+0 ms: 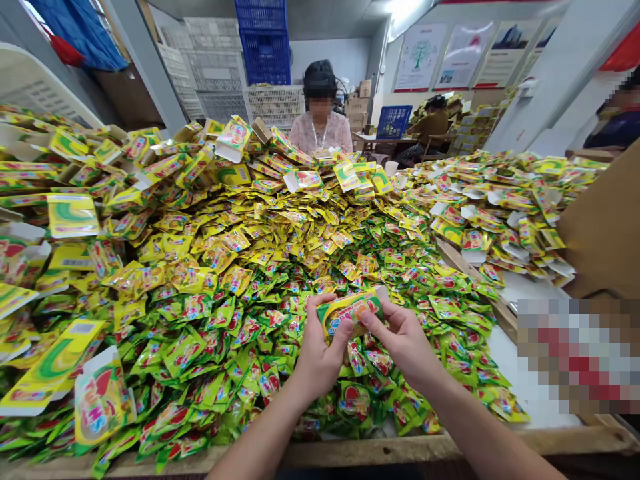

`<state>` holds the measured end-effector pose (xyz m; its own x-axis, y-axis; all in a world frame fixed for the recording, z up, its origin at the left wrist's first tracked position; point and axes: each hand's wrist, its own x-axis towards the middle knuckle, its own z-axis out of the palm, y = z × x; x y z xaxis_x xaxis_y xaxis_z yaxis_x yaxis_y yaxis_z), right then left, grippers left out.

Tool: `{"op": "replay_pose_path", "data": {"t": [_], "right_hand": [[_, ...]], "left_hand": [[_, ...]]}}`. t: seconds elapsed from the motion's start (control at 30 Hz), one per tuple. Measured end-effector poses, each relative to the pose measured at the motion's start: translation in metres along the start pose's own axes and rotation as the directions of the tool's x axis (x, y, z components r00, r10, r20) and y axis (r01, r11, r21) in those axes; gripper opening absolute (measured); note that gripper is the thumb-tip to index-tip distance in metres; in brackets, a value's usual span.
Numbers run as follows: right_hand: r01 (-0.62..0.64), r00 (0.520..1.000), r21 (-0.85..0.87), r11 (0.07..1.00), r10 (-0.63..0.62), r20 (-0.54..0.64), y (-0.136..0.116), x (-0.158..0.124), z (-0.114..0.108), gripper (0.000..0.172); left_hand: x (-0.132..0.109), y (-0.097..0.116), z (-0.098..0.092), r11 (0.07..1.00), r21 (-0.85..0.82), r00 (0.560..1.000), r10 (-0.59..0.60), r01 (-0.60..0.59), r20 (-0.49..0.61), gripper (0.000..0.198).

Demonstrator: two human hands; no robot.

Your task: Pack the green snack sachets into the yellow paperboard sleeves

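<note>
Between my two hands is a small yellow and green printed candy box (350,313), tilted, with a pale flap at its upper right end. My left hand (320,337) grips its left end, thumb across the front and fingers behind. At the right end, my right hand (397,327) pinches the box near the flap, thumb on the front. Whether anything is inside the box cannot be seen. Below and around the hands lies a wide heap of green candy packets (225,360), with yellow candy packets (300,233) piled farther back.
Open printed boxes (100,400) lie on the heap at left, and more boxes (500,207) are piled at right. A wooden rim (390,450) edges the table in front. Brown cardboard (600,227) stands at right. A person (320,127) sits opposite; stacked crates (263,40) stand behind.
</note>
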<state>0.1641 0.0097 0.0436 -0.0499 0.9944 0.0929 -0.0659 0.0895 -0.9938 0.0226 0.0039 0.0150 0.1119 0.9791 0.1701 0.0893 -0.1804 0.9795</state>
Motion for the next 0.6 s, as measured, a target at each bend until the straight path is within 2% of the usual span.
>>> {"op": "replay_pose_path", "data": {"t": [0.07,0.13,0.2,0.27,0.33,0.4,0.43,0.47,0.5,0.53,0.57,0.6], "right_hand": [[0.033,0.999,-0.040,0.999,-0.032,0.030,-0.001,-0.002,0.004,0.027],[0.067,0.998,-0.038,0.997,-0.067,-0.006,0.002,-0.005,0.008,0.025],[0.116,0.981,0.010,0.993,-0.113,-0.156,0.009,-0.006,0.007,0.025],[0.154,0.939,0.031,0.988,-0.137,-0.314,0.017,-0.002,-0.003,0.036],[0.131,0.921,-0.021,0.991,-0.129,-0.366,0.018,0.014,-0.027,0.049],[0.072,0.925,-0.164,0.984,-0.128,-0.358,0.005,0.041,-0.066,0.053],[0.059,0.904,-0.281,0.958,-0.171,-0.392,-0.008,0.058,-0.090,0.051],[0.058,0.840,-0.419,0.906,-0.271,-0.470,-0.025,0.075,-0.115,0.045],[0.042,0.721,-0.551,0.833,-0.407,-0.561,-0.044,0.092,-0.140,0.038],[-0.017,0.564,-0.650,0.759,-0.530,-0.633,-0.063,0.107,-0.162,0.037],[-0.058,0.458,-0.672,0.738,-0.579,-0.675,-0.080,0.120,-0.182,0.041],[-0.094,0.391,-0.690,0.717,-0.611,-0.688,-0.093,0.129,-0.196,0.046]], "left_hand": [[-0.002,-0.001,0.004,0.988,-0.140,0.998,-0.057,0.058,0.012,0.044],[-0.002,-0.001,0.006,0.976,-0.205,0.997,-0.078,0.075,-0.009,0.044],[-0.001,-0.001,0.007,0.975,-0.204,0.996,-0.086,0.085,0.000,0.043],[0.000,-0.002,0.007,0.983,-0.152,0.993,-0.094,0.104,0.073,0.045],[0.000,-0.004,0.007,0.994,-0.065,0.989,-0.078,0.087,0.128,0.052],[0.000,-0.007,0.007,1.000,0.025,0.995,-0.019,0.017,0.095,0.062],[0.001,-0.007,0.007,0.998,0.063,0.999,0.018,-0.021,0.050,0.066],[0.001,-0.008,0.006,0.994,0.094,0.999,0.051,-0.051,0.000,0.068],[0.001,-0.008,0.006,0.990,0.117,0.995,0.079,-0.072,-0.052,0.068],[0.001,-0.008,0.005,0.987,0.134,0.990,0.101,-0.087,-0.100,0.067],[0.002,-0.008,0.005,0.985,0.145,0.984,0.116,-0.096,-0.137,0.067],[0.003,-0.008,0.004,0.983,0.154,0.979,0.125,-0.100,-0.161,0.067]]}}
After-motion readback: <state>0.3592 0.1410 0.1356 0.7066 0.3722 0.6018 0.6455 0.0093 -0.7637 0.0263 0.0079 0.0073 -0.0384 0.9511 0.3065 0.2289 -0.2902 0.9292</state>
